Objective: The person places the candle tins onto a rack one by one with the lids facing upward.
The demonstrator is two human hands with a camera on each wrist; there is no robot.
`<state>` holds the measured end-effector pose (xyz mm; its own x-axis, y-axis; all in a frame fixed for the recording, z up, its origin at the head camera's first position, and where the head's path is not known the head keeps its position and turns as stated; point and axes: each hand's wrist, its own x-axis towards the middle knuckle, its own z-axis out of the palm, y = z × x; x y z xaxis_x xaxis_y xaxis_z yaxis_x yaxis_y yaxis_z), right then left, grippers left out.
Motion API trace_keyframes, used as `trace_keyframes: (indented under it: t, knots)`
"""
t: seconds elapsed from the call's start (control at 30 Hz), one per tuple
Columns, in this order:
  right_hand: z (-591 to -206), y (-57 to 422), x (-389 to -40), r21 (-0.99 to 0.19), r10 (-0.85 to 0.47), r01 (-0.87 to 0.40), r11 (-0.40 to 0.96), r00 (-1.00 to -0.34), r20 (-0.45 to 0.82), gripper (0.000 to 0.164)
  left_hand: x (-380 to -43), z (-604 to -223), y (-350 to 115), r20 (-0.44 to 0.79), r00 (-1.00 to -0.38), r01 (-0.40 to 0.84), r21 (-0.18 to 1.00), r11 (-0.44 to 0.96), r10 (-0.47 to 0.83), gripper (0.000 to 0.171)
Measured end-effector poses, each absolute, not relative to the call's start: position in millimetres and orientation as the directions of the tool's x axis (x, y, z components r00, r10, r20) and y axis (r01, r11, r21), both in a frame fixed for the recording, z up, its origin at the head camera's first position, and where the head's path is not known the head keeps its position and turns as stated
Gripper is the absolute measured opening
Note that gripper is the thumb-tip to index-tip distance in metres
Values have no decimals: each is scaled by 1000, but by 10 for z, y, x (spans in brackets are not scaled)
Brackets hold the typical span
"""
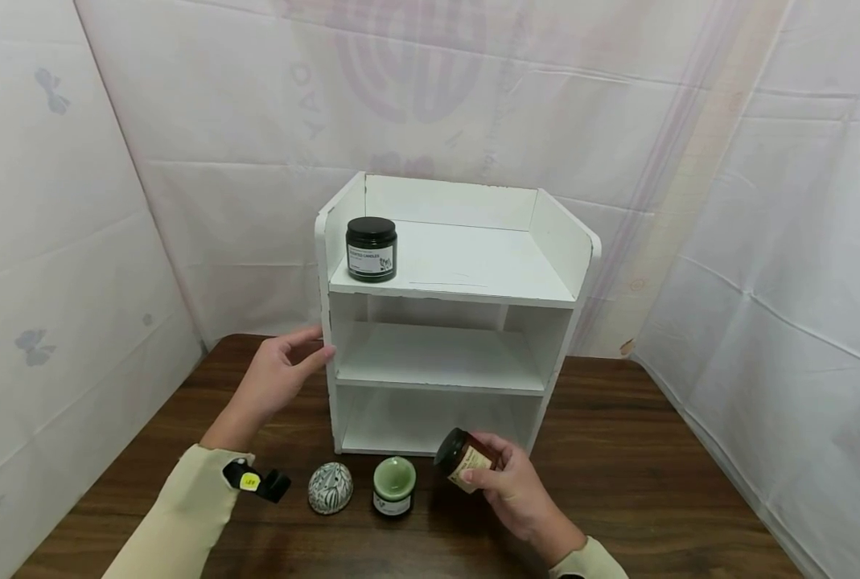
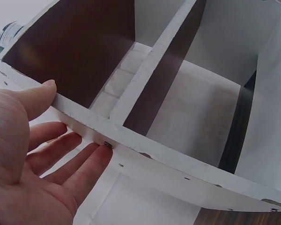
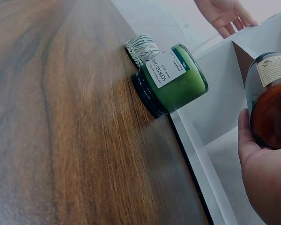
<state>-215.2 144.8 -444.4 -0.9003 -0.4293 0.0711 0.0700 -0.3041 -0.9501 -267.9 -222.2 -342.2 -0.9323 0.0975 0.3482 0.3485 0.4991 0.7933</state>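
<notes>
Gripping the amber jar (image 1: 477, 463) in the right hand (image 1: 516, 488), fingers curled, lower right of centre; slanting its long axis, lid (image 1: 450, 448) toward upper left, before the shelf (image 1: 473, 257); touching the shelf's left side with extended left-hand fingers (image 1: 301, 336).

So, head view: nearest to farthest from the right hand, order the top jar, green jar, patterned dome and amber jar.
1. Amber jar, held
2. Green jar, just left
3. Patterned dome, farther left
4. Top jar, up and left
</notes>
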Motion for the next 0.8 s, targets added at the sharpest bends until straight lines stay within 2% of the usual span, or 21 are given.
trace_keyframes:
  t: [0.17,0.57,0.8]
  knots:
    - [-4439,1437,-2159,-950,-437,62,-306,-896,83,40,-2675,-3411,-2222,351,-932,349,791,501,96,61]
    - [-4362,1427,-2140,-982,-390,-26,-188,-916,99,44,-2672,-3409,-2230,345,-934,345,793,503,98,63]
    - [-4339,1417,-2148,-983,-390,-61,-174,-912,126,51,-2668,-3412,-2227,341,-935,345,799,492,102,63]
